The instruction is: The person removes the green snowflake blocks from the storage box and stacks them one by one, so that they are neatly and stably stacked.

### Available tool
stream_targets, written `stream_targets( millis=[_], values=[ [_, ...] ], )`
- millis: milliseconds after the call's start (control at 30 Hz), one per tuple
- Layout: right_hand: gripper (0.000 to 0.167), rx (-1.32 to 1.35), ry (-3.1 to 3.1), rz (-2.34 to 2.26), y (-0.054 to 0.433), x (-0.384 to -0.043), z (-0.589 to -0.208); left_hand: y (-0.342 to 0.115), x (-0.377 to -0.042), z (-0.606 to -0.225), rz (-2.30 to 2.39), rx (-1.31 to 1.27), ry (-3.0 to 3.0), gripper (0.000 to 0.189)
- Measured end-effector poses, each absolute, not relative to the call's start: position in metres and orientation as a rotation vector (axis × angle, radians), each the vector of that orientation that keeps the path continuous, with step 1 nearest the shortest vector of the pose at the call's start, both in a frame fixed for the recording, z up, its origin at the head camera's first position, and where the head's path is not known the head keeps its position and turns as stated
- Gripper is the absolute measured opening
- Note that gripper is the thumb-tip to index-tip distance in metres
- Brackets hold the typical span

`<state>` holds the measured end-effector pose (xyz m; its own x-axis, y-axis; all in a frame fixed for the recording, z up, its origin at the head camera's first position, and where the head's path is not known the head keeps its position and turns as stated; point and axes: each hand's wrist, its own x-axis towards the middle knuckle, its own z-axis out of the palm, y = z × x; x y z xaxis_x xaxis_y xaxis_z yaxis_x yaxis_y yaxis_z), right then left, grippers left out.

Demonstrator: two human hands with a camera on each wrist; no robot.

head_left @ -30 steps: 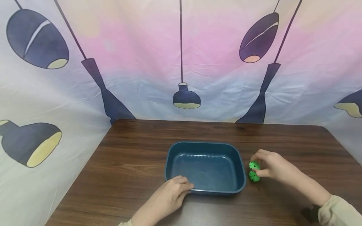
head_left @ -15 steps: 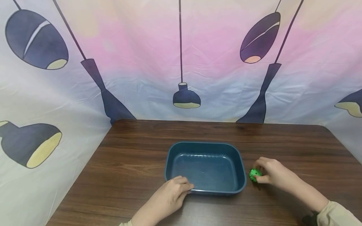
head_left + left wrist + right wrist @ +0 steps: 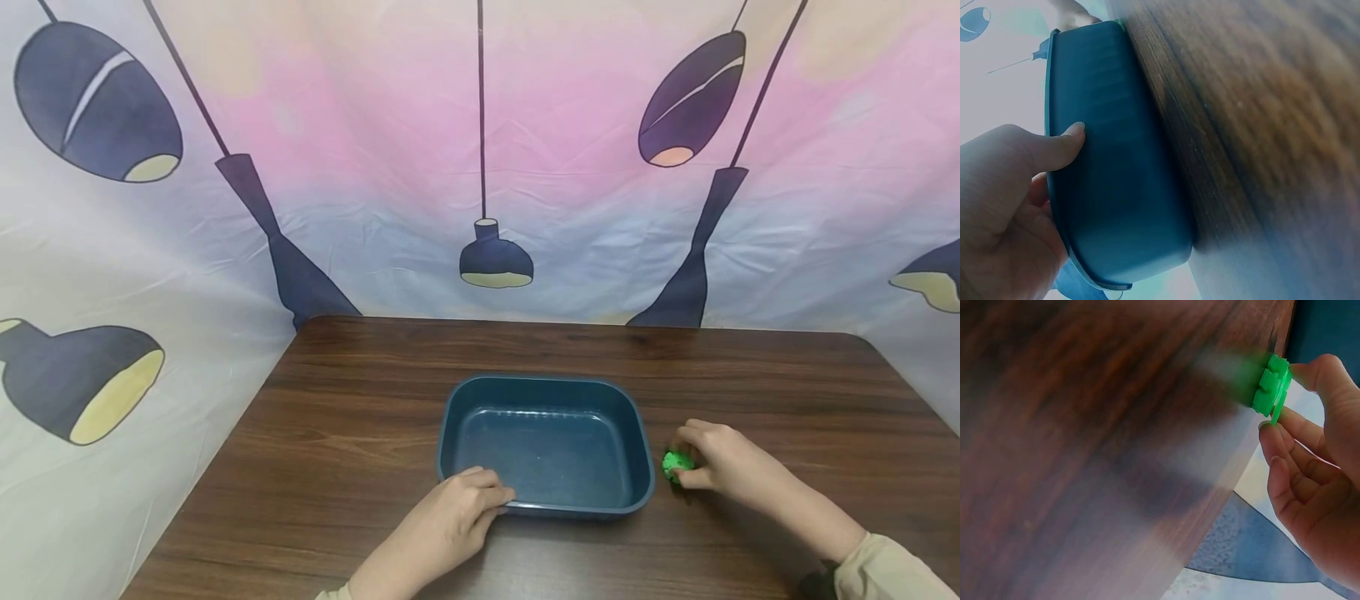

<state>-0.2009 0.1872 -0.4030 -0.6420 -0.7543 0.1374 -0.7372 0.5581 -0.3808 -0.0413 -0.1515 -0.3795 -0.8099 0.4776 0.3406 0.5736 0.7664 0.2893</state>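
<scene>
A dark teal plastic basin (image 3: 540, 458) stands on the table with nothing inside it. My left hand (image 3: 459, 512) grips its near rim; in the left wrist view the thumb lies against the basin's outer wall (image 3: 1110, 162), fingers over the rim. Right of the basin, my right hand (image 3: 727, 460) pinches a green notched plastic disc (image 3: 675, 464) between thumb and fingertips. The right wrist view shows several green disc layers (image 3: 1270, 389) stacked low at the tabletop, the thin outermost one between thumb and fingers. The fingers partly hide the stack in the head view.
The brown wood-grain table (image 3: 360, 433) extends around the basin. Behind it hangs a pastel cloth backdrop (image 3: 390, 167) printed with dark lamps. A small dark object (image 3: 817, 582) sits beside the right sleeve (image 3: 892, 571).
My right hand has moved slightly nearer, bringing the farther green disc onto the other; the two stood one behind the other before and now overlap in a stack. The left hand and basin stay still.
</scene>
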Motion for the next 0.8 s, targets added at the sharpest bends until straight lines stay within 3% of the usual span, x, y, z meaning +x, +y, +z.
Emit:
stream_targets(
  millis=[800],
  values=[
    [0.022, -1.304, 2.835, -0.542, 0.1895, -0.1939, -0.3999, -0.1520, -0.0422, -0.3821, -0.550, -0.825, -2.706, 0.016]
  ],
)
